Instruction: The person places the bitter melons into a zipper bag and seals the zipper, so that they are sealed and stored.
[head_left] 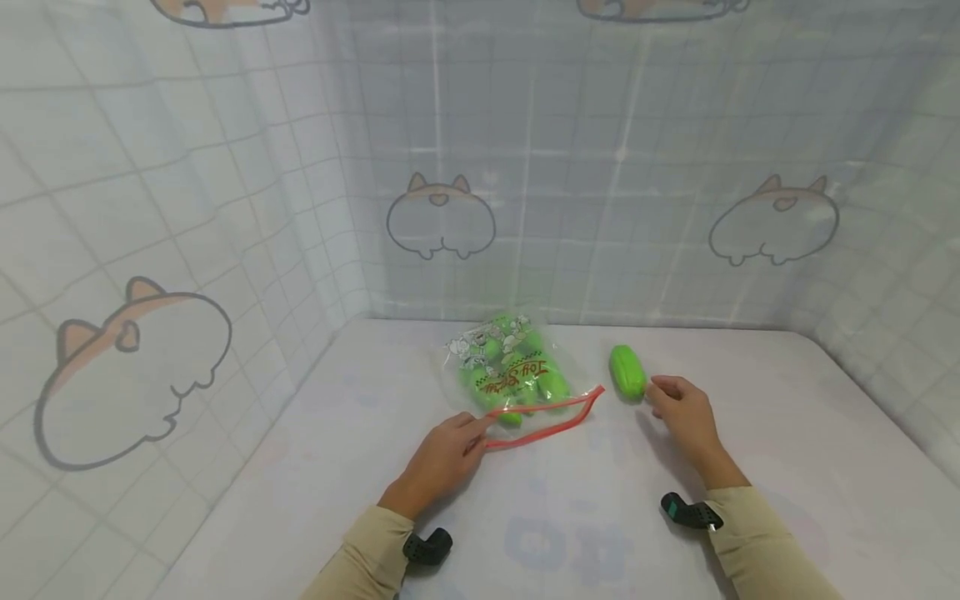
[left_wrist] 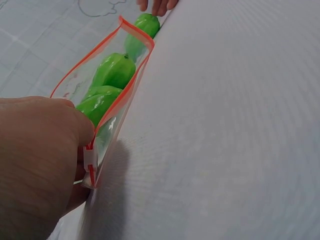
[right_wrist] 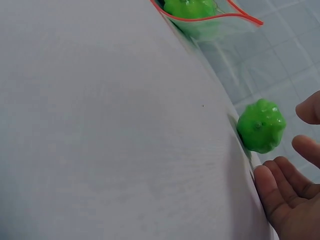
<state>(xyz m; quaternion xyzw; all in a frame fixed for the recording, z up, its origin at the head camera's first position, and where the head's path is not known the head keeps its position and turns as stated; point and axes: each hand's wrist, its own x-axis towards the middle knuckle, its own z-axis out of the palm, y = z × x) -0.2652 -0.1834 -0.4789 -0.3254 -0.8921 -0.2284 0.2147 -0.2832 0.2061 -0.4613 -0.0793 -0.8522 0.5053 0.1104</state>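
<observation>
A clear zip bag with red edging and printed lettering lies on the table, holding several glossy green vegetable-shaped pieces. At the near left corner of its mouth, my left hand pinches the red zip edge, and the mouth gapes apart. To the right of the bag lies one loose, ridged green vegetable-shaped piece. Right beside its near end is my right hand. In the right wrist view, the thumb and fingers are spread apart around a gap, close to the loose green piece, with nothing gripped.
The white tabletop carries faint prints. A tiled-pattern curtain with cartoon dog drawings stands along the back and left, with a similar sheet on the right. A black wrist device sits at each sleeve cuff.
</observation>
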